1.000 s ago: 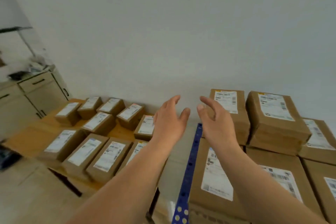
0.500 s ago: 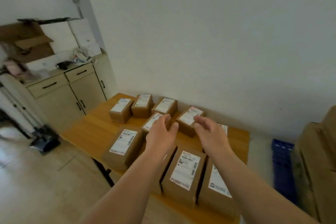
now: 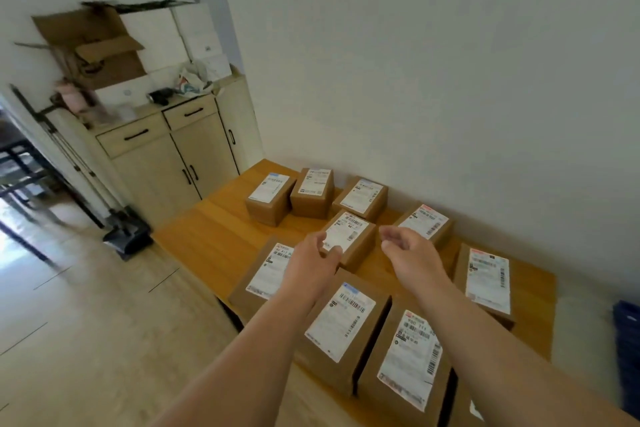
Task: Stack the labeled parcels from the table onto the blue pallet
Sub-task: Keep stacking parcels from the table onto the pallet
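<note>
Here, on the left, well clear of the work: a cabinet (image 3: 180, 152) with boxes piled on top, plain floor in front. Then the wooden bench (image 3: 207, 236) carrying labeled parcels in loose rows, far to near. Left hand (image 3: 308, 267) relaxed, grasping nothing, fingertips at or just over the near-left edge of the middle parcel (image 3: 349, 239); hard to say whether touching. Right hand (image 3: 412, 256) loosely curled, also grasping nothing, hovering just right of that same parcel. Blue pallet (image 3: 627, 357) only a sliver at the far right edge, mostly out of view.

Likely risks: a lopsided grab with only one hand seated, tipping the parcel onto its near neighbours (image 3: 343, 322); forearms brushing those close-packed near parcels and nudging one off the bench edge; a blind swing rightward toward a barely visible pallet, clipping the right-side parcel (image 3: 488, 277).
</note>
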A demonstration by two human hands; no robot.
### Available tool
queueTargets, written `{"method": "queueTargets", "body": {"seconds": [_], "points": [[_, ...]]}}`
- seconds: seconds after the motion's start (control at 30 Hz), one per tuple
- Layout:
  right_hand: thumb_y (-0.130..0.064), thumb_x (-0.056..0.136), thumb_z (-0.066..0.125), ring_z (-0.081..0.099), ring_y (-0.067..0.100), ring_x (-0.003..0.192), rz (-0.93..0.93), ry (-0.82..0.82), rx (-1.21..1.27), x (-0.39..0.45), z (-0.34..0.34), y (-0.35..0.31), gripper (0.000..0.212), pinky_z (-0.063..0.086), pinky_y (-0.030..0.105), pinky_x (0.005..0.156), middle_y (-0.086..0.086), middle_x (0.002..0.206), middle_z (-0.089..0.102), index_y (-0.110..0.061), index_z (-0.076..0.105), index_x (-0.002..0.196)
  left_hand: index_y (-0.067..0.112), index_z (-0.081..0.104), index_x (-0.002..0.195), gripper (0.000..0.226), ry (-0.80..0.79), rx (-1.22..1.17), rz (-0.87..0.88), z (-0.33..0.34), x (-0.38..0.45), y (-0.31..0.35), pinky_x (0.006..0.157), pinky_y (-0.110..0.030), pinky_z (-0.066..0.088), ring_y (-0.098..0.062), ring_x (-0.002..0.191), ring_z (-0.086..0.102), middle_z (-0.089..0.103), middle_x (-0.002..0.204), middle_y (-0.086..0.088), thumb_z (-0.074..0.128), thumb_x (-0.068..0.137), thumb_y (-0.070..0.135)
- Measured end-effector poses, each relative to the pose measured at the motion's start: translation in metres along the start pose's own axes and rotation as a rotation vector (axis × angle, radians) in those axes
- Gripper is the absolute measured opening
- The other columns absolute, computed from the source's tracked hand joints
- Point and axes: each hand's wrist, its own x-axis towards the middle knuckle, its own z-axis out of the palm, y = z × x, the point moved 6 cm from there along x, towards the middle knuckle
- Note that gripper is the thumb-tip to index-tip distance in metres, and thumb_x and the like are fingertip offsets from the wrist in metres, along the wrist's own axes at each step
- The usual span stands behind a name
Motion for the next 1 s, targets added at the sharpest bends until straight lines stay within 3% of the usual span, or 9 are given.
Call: {"method": "queueTargets", "body": {"seconds": [0.13,0.3,0.37,0.47,0.53,0.67,0.83,1.0], "points": [[-0.018,0.098,0.055,0.052,0.006,0.107,0.039,-0.044,-0.008,0.031,0.031,0.001,0.034,0.036,0.013,0.066,-0.008,0.125,0.06,-0.028,0.056,0.13,0.027,0.038,0.145,0.052,-0.003,0.001,-0.042,-0.013,0.038,-0.015,0.083,-0.026,0.041,-0.015,0.122,0.05,0.049,0.141,0.003,0.054,0.097,0.038],[-0.018,0.097,0.056,0.058,0.013,0.114,0.105,0.017,0.007,0.091,0.062,-0.003,0.037,0.052,0.026,0.084,-0.006,0.129,0.06,-0.028,0.054,0.132,0.029,0.037,0.145,0.053,-0.019,-0.05,-0.074,-0.03,0.12,-0.028,0.102,-0.042,0.044,-0.019,0.129,0.046,0.045,0.145,0.005,0.056,0.096,0.036],[-0.015,0.096,0.057,0.056,0.013,0.117,0.145,0.022,0.02,0.109,0.077,-0.003,0.04,0.049,0.021,0.078,-0.006,0.131,0.058,-0.027,0.052,0.135,0.028,0.036,0.146,0.054,-0.043,-0.029,-0.07,-0.039,0.153,-0.031,0.103,-0.04,0.043,-0.019,0.129,0.046,0.046,0.144,0.004,0.056,0.096,0.034],[-0.01,0.096,0.056,0.053,0.01,0.114,0.216,0.023,0.025,0.128,0.098,0.0,0.042,0.042,0.017,0.068,-0.007,0.132,0.057,-0.026,0.052,0.135,0.024,0.036,0.147,0.055,-0.07,0.016,-0.064,-0.053,0.194,-0.041,0.092,-0.032,0.039,-0.017,0.125,0.048,0.048,0.143,0.003,0.056,0.096,0.03],[-0.007,0.096,0.054,0.052,0.009,0.109,0.268,0.045,0.009,0.139,0.104,0.004,0.043,0.04,0.016,0.063,-0.006,0.131,0.057,-0.025,0.052,0.134,0.023,0.036,0.147,0.055,-0.143,0.063,-0.076,-0.051,0.213,-0.047,0.088,-0.03,0.04,-0.015,0.121,0.05,0.048,0.143,0.004,0.057,0.096,0.028],[-0.005,0.094,0.054,0.056,0.014,0.11,0.367,0.078,-0.06,0.151,0.106,0.017,0.04,0.043,0.018,0.063,-0.004,0.127,0.059,-0.025,0.056,0.129,0.023,0.038,0.146,0.055,-0.381,0.236,-0.014,-0.027,0.226,-0.051,0.104,-0.038,0.038,-0.02,0.132,0.045,0.047,0.145,0.002,0.059,0.095,0.027],[-0.006,0.094,0.059,0.065,0.014,0.099,0.481,-0.022,-0.082,0.15,0.114,0.026,0.03,0.057,0.032,0.086,0.003,0.125,0.063,-0.02,0.064,0.12,0.023,0.039,0.146,0.059,-0.536,0.441,-0.008,-0.012,0.229,-0.059,0.11,-0.044,0.036,-0.024,0.135,0.041,0.043,0.148,-0.001,0.063,0.093,0.031],[-0.011,0.097,0.057,0.074,0.021,0.086,0.724,-0.327,-0.015,0.124,0.136,0.028,0.02,0.061,0.032,0.075,0.01,0.11,0.071,-0.011,0.062,0.116,0.02,0.032,0.149,0.063,-0.431,0.453,-0.065,-0.016,0.233,-0.076,0.107,-0.045,0.037,-0.029,0.135,0.041,0.04,0.15,-0.006,0.059,0.094,0.036]]}}
